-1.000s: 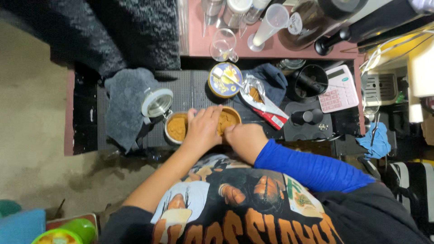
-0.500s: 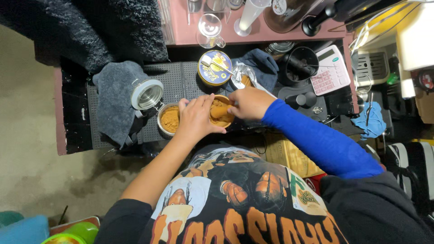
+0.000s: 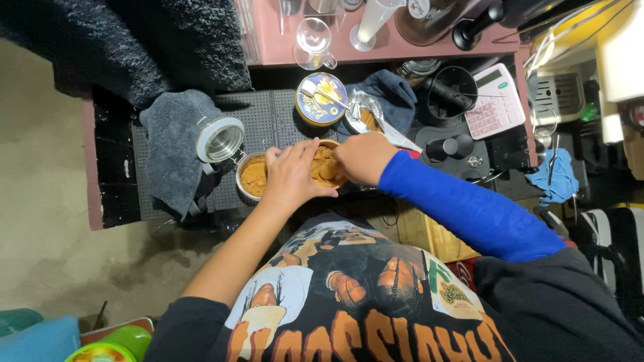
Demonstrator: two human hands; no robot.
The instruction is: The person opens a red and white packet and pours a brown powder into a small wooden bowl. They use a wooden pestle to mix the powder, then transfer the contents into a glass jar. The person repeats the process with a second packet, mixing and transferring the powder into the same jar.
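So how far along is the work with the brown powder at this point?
Done: the clip-top jar stands open, lid swung back, with brown powder inside. In hand: the left hand and the right hand both grip a second container of the same powder beside it. Left: that container looks well filled, and the foil packet lies open behind.

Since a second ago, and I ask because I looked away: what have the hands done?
The right hand moved from the near edge onto the brown-filled bowl, beside the left hand, which stays on it. The open jar and round tin stayed put.
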